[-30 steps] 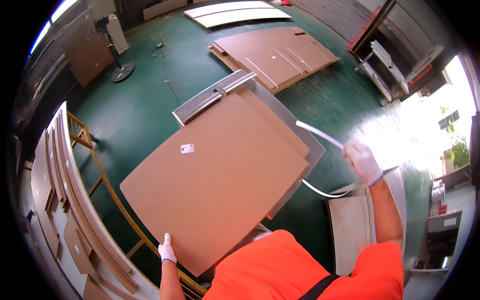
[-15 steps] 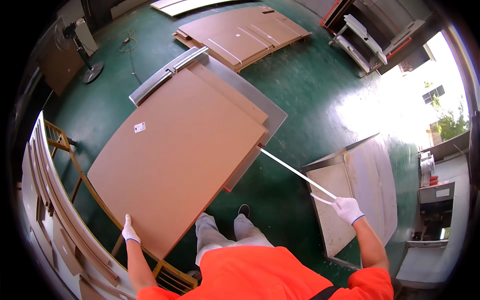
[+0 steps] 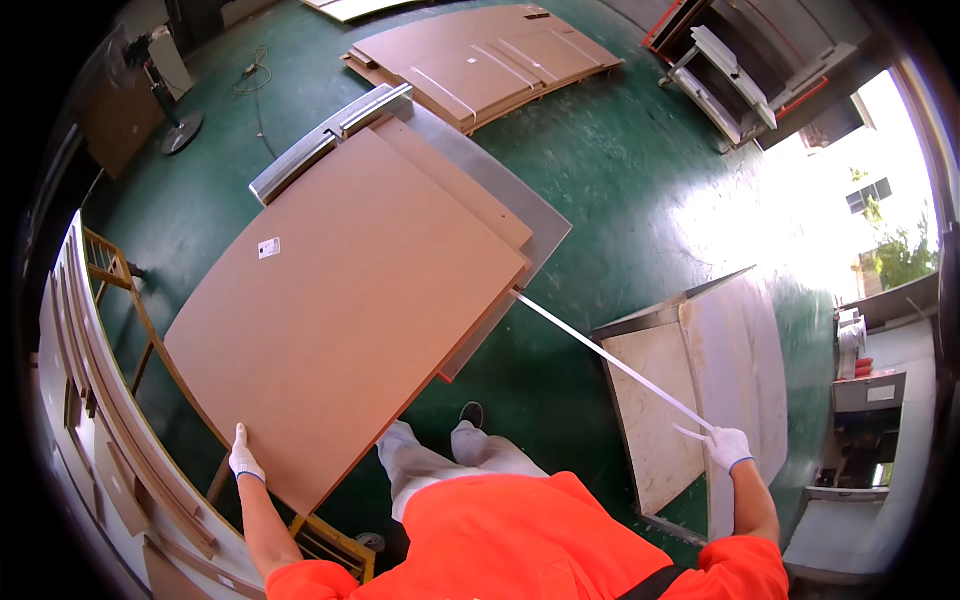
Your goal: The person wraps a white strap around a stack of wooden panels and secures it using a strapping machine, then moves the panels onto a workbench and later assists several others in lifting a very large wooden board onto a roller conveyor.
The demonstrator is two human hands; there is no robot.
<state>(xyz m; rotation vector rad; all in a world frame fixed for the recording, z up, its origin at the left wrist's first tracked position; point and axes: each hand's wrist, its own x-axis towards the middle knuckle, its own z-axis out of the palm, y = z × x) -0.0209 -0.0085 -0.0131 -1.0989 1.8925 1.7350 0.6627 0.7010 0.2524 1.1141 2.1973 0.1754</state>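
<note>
A large brown board (image 3: 340, 310) with a small white label lies on top of a stack in front of me. My left hand (image 3: 246, 456), in a white glove, grips the board's near left edge; a digit shows stretched along the edge, while the other fingers are partly hidden. Out to the right, my right hand (image 3: 728, 447), also gloved, is closed on a white strap (image 3: 610, 358). The strap runs taut from the stack's right corner, and a short loose tail sticks out beside the hand. A grey metal sheet (image 3: 535, 225) juts from beneath the boards at the far right.
A metal-edged bar (image 3: 325, 145) crosses the stack's far end. A yellow frame (image 3: 145, 325) and leaning panels (image 3: 130, 450) stand left. A slanted metal box (image 3: 735, 370) sits right. Further off are another strapped board stack (image 3: 490, 55), a fan (image 3: 180, 130) and a white cart (image 3: 725, 75).
My right hand has moved right and toward me, drawing out more strap between it and the stack. The left hand stays on the board's edge. The view has shifted slightly.
</note>
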